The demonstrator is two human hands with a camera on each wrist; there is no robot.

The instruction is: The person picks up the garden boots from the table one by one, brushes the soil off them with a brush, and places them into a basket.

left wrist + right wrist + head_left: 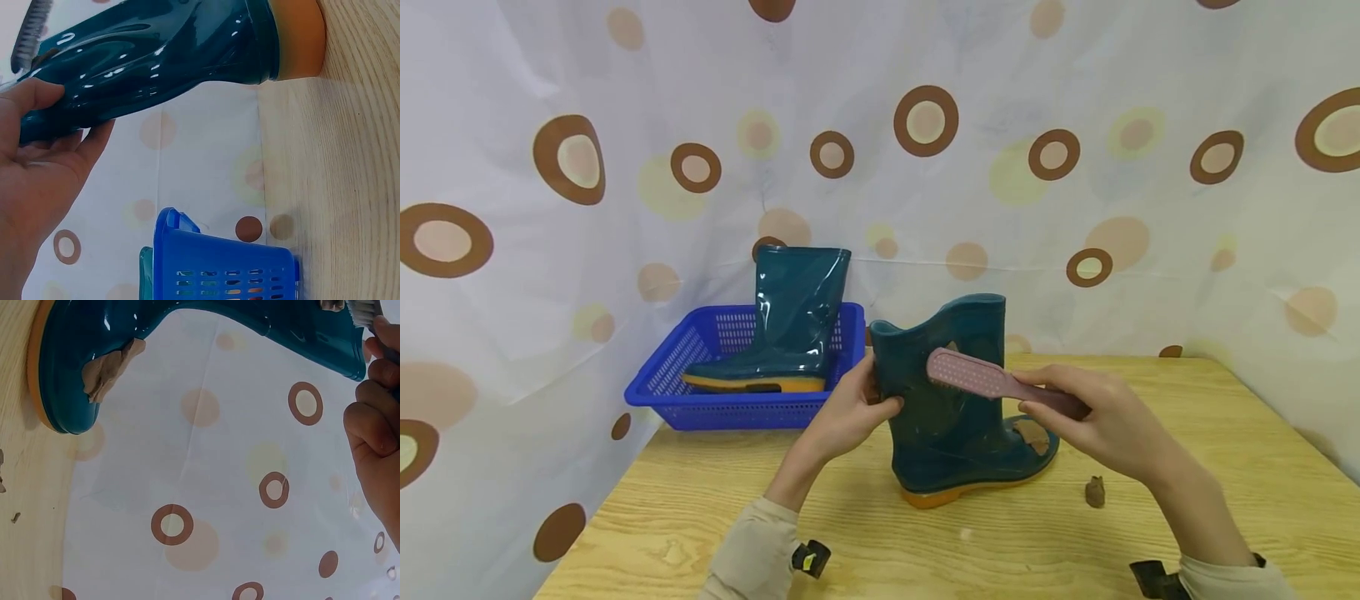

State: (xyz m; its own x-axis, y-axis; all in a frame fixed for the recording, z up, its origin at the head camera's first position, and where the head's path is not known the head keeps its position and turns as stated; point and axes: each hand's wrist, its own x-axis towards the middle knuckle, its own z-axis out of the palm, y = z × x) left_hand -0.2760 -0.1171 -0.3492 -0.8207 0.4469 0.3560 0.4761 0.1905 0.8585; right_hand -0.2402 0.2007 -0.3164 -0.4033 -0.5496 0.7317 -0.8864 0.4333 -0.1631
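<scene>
A dark green rubber boot (947, 442) with an orange sole stands upright on the wooden table, toe to the right. My left hand (842, 412) grips the back of its shaft, thumb on the near side and fingers behind. In my right hand (1105, 425) is the handle of a pinkish-purple brush (966, 372), its head against the upper shaft. The white bristles (361, 312) show in the right wrist view, beside a brown lump (332, 305) on the shaft. Another brown, clay-like patch (109, 372) sticks to the toe.
At the back left, a blue plastic basket (737, 403) holds a second green boot (797, 308), standing upright. One small brown clump (1095, 492) lies on the table (865, 550) right of the boot. Behind everything hangs a white dotted sheet (865, 67).
</scene>
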